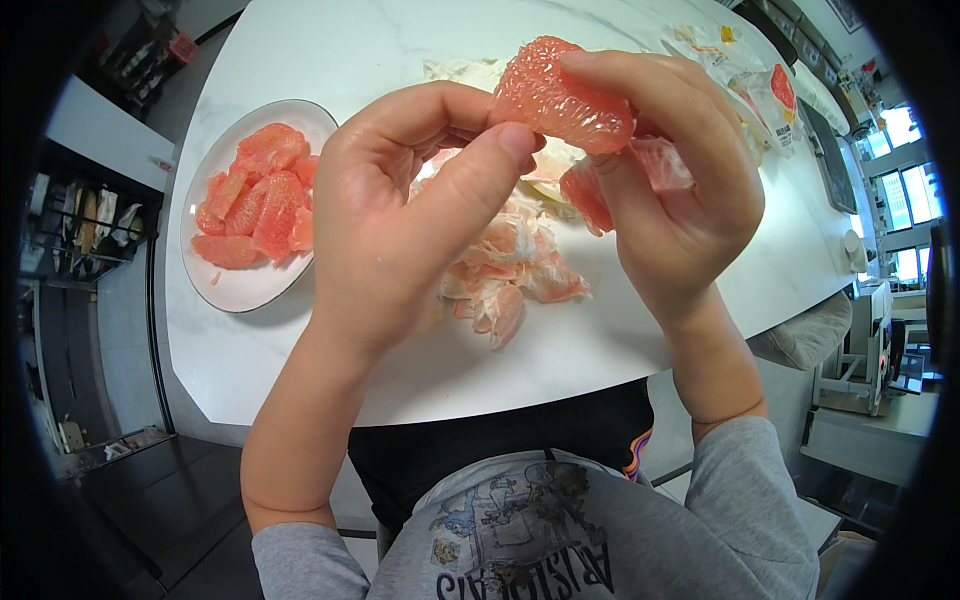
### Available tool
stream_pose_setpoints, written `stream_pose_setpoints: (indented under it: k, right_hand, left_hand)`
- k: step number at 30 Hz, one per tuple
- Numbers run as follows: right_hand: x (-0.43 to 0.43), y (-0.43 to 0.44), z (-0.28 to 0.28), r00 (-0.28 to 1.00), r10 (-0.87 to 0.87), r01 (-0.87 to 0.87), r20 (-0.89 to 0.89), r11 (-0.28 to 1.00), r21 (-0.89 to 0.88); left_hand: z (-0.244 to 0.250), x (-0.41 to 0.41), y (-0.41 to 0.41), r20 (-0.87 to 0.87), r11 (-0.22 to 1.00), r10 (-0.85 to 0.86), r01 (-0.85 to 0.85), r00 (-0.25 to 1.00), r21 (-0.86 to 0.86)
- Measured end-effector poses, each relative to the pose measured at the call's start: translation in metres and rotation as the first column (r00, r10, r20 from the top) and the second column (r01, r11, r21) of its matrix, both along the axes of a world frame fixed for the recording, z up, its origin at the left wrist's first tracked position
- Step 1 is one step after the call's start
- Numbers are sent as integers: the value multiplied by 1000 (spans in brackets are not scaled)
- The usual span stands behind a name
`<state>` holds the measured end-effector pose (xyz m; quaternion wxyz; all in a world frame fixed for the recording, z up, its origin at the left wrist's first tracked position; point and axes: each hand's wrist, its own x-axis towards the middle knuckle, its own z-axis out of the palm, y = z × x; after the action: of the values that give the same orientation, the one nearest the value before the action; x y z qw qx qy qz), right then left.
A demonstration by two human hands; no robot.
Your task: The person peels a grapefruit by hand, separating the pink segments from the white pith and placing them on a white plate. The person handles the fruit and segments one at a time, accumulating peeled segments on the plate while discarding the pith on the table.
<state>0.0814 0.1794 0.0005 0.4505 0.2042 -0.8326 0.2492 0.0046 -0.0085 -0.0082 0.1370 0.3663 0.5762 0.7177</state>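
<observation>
A peeled piece of pink pomelo or grapefruit flesh is held up over the table between my two hands. My left hand pinches its lower left corner with thumb and fingertips. On its right side, the thumb and fingers of my right hand grip it. More pink fruit shows below the right hand, partly behind its thumb; whether that hand holds it I cannot tell. Under the hands lies a heap of torn fruit membranes. To the left, a white oval plate bears several peeled fruit pieces.
The white marbled table has its near edge at my waist. Pale rind lies behind my hands. A printed plastic wrapper sits at the back right, near a dark flat tray-like object. A grey cushioned seat stands by the right edge.
</observation>
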Motion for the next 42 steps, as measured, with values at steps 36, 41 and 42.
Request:
stream_pose_setpoints:
  k: [36, 41, 42]
  right_hand:
    - [-25, -8, -4, 839, 334, 145, 429, 622, -769]
    - [-63, -18, 41, 589, 435, 134, 681, 778, -613]
    - [-76, -25, 43, 521, 451, 96, 725, 813, -575]
  left_hand:
    - [-3, -5, -1, -551, 962, 143, -246, 822, -119]
    - [4, 1, -4, -707, 984, 176, -99, 685, 150]
    - [1, 0, -4, -727, 977, 205, -89, 655, 195]
